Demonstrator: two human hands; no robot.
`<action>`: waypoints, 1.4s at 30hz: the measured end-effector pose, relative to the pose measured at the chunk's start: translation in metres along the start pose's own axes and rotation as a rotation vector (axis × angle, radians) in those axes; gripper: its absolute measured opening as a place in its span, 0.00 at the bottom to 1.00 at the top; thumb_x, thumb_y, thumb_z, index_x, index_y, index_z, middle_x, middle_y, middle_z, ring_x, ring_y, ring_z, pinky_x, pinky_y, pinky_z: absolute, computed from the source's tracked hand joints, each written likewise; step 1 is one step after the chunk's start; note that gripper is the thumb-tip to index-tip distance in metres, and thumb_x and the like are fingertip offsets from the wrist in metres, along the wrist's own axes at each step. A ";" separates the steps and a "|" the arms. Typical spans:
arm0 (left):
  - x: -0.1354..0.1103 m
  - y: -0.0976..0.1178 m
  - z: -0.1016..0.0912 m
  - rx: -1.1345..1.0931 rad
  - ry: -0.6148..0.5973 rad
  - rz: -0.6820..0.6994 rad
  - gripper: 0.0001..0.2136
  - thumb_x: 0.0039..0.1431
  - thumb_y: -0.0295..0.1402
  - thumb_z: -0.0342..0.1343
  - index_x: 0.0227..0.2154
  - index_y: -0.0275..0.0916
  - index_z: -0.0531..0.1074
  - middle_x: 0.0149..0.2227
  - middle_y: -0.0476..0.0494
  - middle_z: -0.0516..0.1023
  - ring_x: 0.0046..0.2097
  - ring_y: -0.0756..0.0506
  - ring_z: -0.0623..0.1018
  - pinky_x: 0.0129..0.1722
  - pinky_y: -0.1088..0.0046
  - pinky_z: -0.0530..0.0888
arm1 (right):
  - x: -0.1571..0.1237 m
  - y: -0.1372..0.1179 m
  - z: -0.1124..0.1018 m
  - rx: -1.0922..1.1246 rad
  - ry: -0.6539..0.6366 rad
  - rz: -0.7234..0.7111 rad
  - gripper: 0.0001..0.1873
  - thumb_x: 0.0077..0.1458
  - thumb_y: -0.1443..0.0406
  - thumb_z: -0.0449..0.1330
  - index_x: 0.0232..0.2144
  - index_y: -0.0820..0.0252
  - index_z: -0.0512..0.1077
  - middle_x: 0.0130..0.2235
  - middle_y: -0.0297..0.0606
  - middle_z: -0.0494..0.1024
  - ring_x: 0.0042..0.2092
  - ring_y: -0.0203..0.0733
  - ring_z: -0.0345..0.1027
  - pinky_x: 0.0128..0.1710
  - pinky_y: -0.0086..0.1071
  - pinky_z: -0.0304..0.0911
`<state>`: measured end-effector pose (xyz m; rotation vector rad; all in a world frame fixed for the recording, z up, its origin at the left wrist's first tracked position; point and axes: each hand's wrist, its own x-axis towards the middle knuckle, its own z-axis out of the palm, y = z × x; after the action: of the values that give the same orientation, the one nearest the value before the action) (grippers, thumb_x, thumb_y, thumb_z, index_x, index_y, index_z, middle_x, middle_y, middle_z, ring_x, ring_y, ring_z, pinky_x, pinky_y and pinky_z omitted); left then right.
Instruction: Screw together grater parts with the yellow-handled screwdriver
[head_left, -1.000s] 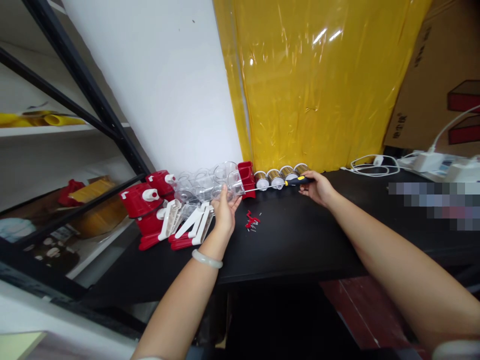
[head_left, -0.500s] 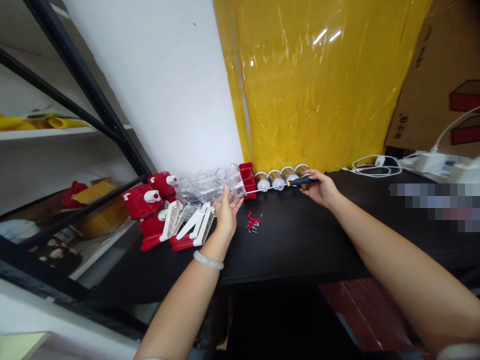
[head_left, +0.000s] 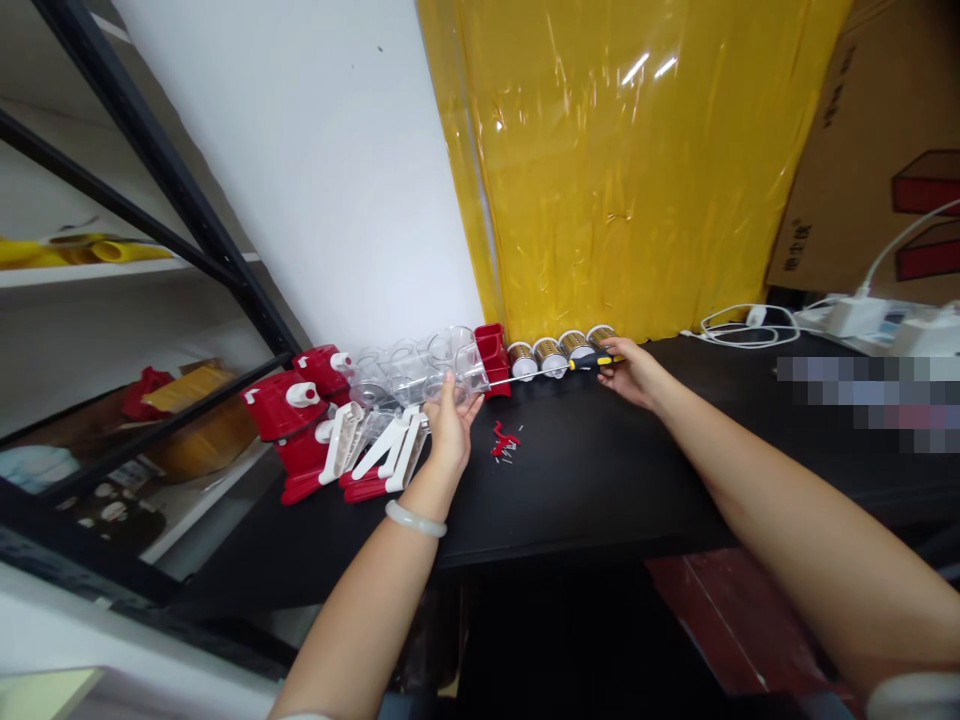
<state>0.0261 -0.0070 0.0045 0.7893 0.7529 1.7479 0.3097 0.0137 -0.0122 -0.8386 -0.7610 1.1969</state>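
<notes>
My right hand (head_left: pixel 632 374) is closed around the handle of a screwdriver (head_left: pixel 589 362), black and yellow. Its long metal shaft points left, and the tip meets the lower right edge of a clear plastic container (head_left: pixel 471 362). That container is gripped by my left hand (head_left: pixel 450 428), thumb on top and fingers underneath. A red plastic part (head_left: pixel 492 350) stands directly behind the tip. Further left, more clear containers (head_left: pixel 409 365) sit in rows. In front of my hands lie small red pieces (head_left: pixel 504 438) with several screws (head_left: pixel 507 458).
White handles (head_left: pixel 390 450) and red housings (head_left: pixel 281 405) crowd the table's left side. Metallic drums (head_left: pixel 550 356) line the yellow-covered wall. White cables (head_left: pixel 750 330) and a power strip (head_left: pixel 862 318) are at the right. A black-framed shelf (head_left: pixel 180 200) stands left.
The screwdriver's handle has turned in my right hand, so more yellow shows now. My left hand keeps its hold on the clear container. The view has shifted slightly.
</notes>
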 end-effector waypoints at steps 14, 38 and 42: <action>-0.001 0.000 0.000 0.003 -0.012 -0.003 0.18 0.53 0.43 0.65 0.38 0.40 0.64 0.37 0.43 0.78 0.35 0.46 0.81 0.42 0.65 0.77 | 0.001 0.004 0.002 -0.137 0.069 -0.008 0.09 0.49 0.64 0.63 0.27 0.55 0.64 0.16 0.25 0.62 0.18 0.31 0.54 0.22 0.27 0.61; 0.001 -0.003 -0.002 0.021 -0.025 0.040 0.19 0.53 0.43 0.65 0.38 0.40 0.64 0.37 0.43 0.77 0.34 0.47 0.81 0.39 0.66 0.78 | 0.008 0.008 -0.005 -0.249 0.093 -0.001 0.18 0.56 0.48 0.56 0.28 0.55 0.63 0.17 0.31 0.65 0.17 0.35 0.56 0.18 0.29 0.55; 0.001 -0.003 -0.002 0.024 -0.027 0.044 0.19 0.52 0.44 0.65 0.38 0.40 0.65 0.36 0.44 0.78 0.33 0.47 0.81 0.38 0.66 0.78 | 0.009 0.009 -0.005 -0.279 0.113 -0.082 0.11 0.51 0.59 0.61 0.26 0.55 0.62 0.16 0.26 0.60 0.17 0.31 0.49 0.16 0.26 0.49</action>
<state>0.0256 -0.0052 0.0010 0.8500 0.7444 1.7673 0.3112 0.0233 -0.0221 -1.0843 -0.8730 0.9746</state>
